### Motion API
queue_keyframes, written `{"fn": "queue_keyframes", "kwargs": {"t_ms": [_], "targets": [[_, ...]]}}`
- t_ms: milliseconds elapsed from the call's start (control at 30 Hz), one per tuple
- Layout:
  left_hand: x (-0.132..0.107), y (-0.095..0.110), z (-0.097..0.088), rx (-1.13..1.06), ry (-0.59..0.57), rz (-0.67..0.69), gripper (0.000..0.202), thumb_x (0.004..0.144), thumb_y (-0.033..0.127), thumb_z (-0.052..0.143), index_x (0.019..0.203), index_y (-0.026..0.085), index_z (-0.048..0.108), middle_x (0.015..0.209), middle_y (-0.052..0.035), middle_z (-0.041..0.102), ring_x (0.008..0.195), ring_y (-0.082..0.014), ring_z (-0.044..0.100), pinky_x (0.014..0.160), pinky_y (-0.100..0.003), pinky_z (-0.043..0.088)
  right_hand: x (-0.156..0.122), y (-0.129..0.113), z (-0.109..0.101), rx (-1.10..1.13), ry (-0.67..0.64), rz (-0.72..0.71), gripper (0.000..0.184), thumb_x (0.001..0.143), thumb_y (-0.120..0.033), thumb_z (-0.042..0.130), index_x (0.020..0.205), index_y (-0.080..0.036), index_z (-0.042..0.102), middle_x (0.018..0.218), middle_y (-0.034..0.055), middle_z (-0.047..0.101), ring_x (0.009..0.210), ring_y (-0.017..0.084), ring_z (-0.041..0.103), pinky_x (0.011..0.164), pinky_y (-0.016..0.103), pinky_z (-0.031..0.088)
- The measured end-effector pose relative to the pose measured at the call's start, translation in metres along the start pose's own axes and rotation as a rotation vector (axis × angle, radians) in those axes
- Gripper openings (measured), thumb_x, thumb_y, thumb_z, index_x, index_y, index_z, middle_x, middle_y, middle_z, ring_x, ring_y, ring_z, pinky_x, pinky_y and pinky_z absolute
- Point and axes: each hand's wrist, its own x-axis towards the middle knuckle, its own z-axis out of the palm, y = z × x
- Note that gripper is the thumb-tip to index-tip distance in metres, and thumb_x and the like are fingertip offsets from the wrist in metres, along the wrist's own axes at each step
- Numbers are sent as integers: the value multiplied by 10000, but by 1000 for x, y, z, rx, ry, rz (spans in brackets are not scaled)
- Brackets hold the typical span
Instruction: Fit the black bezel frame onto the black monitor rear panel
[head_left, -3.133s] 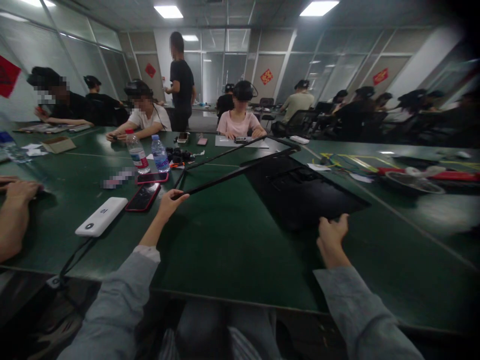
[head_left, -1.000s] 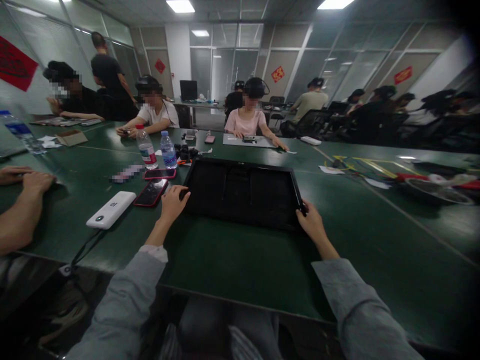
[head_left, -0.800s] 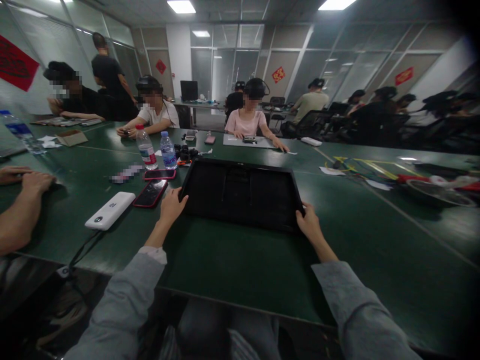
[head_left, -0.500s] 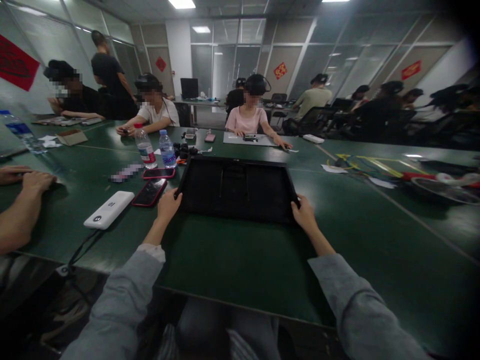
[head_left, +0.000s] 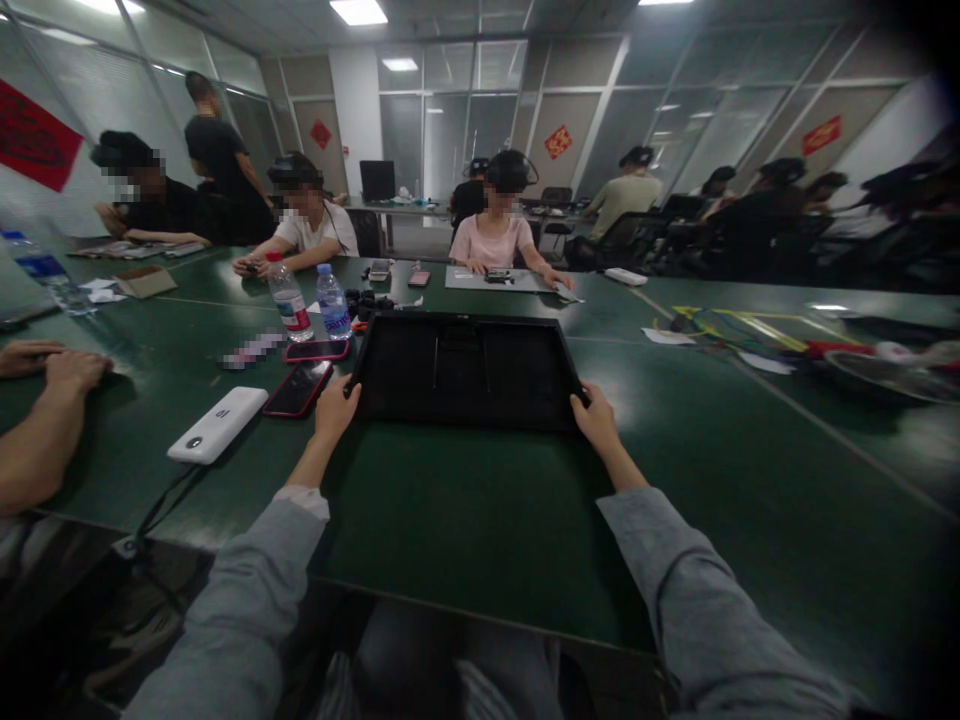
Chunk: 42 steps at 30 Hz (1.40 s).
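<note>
A wide black rectangular case (head_left: pixel 390 370) with a raised rim, like a shallow tray, is in front of me over the green table. Two thin upright lines and a dark panel show in its middle; what they are is too dark to tell. My left hand (head_left: pixel 336 408) grips its left edge, thumb on the rim, fingers partly hidden beneath. At the opposite edge, my right hand (head_left: pixel 595 414) is closed on the rim in the same way. Whether the case rests fully on the table I cannot tell. Just left of it lie two red-edged phones (head_left: pixel 300 388).
A white power bank (head_left: pixel 219 424) with a cable lies left, near another person's hands (head_left: pixel 71 365). Two bottles (head_left: pixel 334 300) stand beyond the phones. Across the green table (head_left: pixel 480 520) a person handles small items on a grey mat (head_left: pixel 461 280). A metal pan (head_left: pixel 885 378) sits far right.
The black case has shifted slightly left, its near edge now a little higher in view. My right hand has moved left with it; my left hand has barely moved.
</note>
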Motion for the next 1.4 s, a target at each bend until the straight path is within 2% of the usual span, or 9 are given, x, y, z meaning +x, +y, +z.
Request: {"fn": "queue_keyframes", "kwargs": {"t_ms": [200, 467, 700, 833, 1067, 1233, 1400], "targets": [[-1, 2, 0, 47, -7, 24, 435, 998, 335, 484, 1376, 168, 620, 1355, -148, 673, 1243, -282, 641, 1078, -409, 477, -2, -6, -3, -41, -11, 14, 532, 834, -430, 526, 1276, -152, 629, 1214, 185, 697, 1122, 335, 659, 1021, 547, 494], [-2, 4, -1, 82, -5, 37, 463, 1015, 352, 451, 1389, 128, 607, 1371, -167, 662, 1234, -304, 646, 1078, -417, 474, -2, 2, -3, -22, 29, 9, 552, 833, -530, 555, 1250, -184, 663, 1142, 142, 721, 1041, 305, 673, 937, 509, 541], [-2, 1, 0, 105, -11, -4, 467, 1015, 356, 447, 1389, 121, 599, 1354, -188, 667, 1211, -324, 658, 1044, -441, 495, 0, 6, 1, -7, -3, 16, 567, 830, -457, 537, 1300, -155, 637, 1263, 167, 687, 1143, 321, 652, 1011, 527, 504], [-1, -1, -2, 94, -32, -24, 445, 995, 361, 490, 1369, 155, 616, 1313, -173, 692, 1189, -322, 669, 1029, -436, 506, 0, 7, 2, -12, -17, 13, 555, 821, -421, 533, 1290, -141, 633, 1248, 183, 690, 1146, 321, 653, 1014, 531, 504], [0, -2, -1, 37, -47, -66, 444, 992, 365, 509, 1379, 171, 610, 1270, -169, 712, 1176, -312, 679, 1022, -432, 512, -1, 6, 2, 3, -3, -3, 545, 809, -462, 557, 1256, -164, 655, 1210, 161, 708, 1128, 323, 655, 992, 542, 519], [2, -1, 1, -26, -50, -117, 437, 986, 340, 515, 1374, 159, 607, 1317, -171, 692, 1231, -289, 654, 1046, -416, 496, -2, 1, 1, -3, -29, 13, 586, 837, -474, 515, 1288, -118, 629, 1256, 204, 681, 1169, 339, 642, 1028, 543, 495], [4, -2, 1, -46, -54, -127, 445, 976, 362, 536, 1366, 162, 614, 1300, -170, 703, 1215, -283, 663, 1046, -416, 496, -3, -2, 0, 6, -35, 29, 566, 850, -489, 517, 1292, -150, 616, 1256, 190, 678, 1175, 335, 635, 1040, 550, 485]]}}
